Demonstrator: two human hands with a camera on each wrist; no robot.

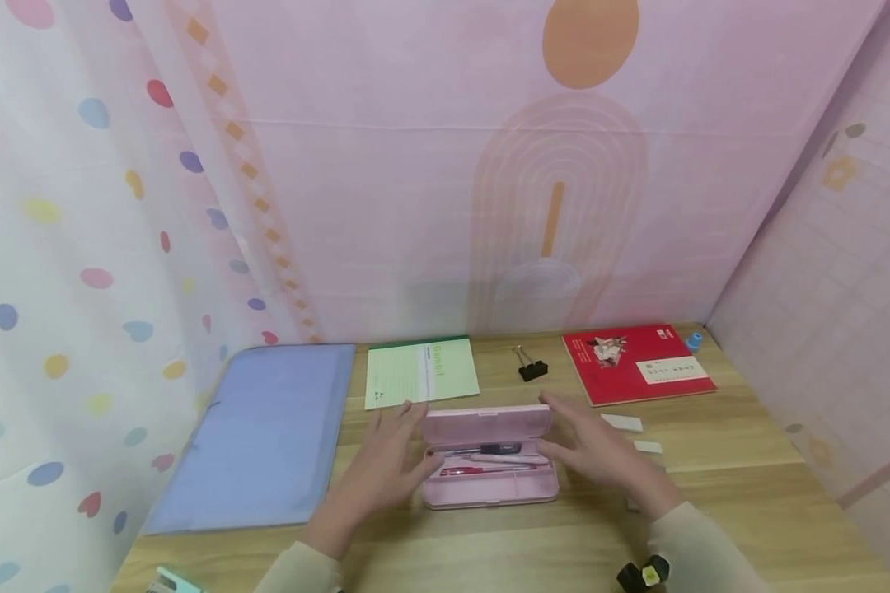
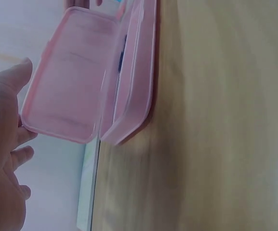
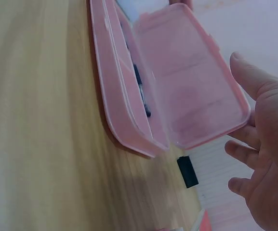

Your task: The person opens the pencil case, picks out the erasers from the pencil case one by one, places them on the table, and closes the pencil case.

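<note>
A pink pencil case [image 1: 489,478] lies on the wooden table [image 1: 749,494] with its lid [image 1: 487,424] standing up and several pens [image 1: 489,459] inside. My left hand [image 1: 389,461] hovers at the case's left end, fingers spread, beside the lid's corner [image 2: 33,125]; whether it touches is unclear. My right hand [image 1: 593,449] is at the right end, fingers relaxed near the lid's edge [image 3: 240,113]. Neither hand holds anything. The wrist views show the case's tray [image 2: 139,86] [image 3: 114,96] and raised lid from the side.
A blue folder [image 1: 259,432] lies at the left, a green notepad [image 1: 420,372] and a black binder clip [image 1: 532,367] behind the case, a red book [image 1: 638,362] at the back right. Small white erasers [image 1: 623,422] lie right of my hand. Curtains wall the table.
</note>
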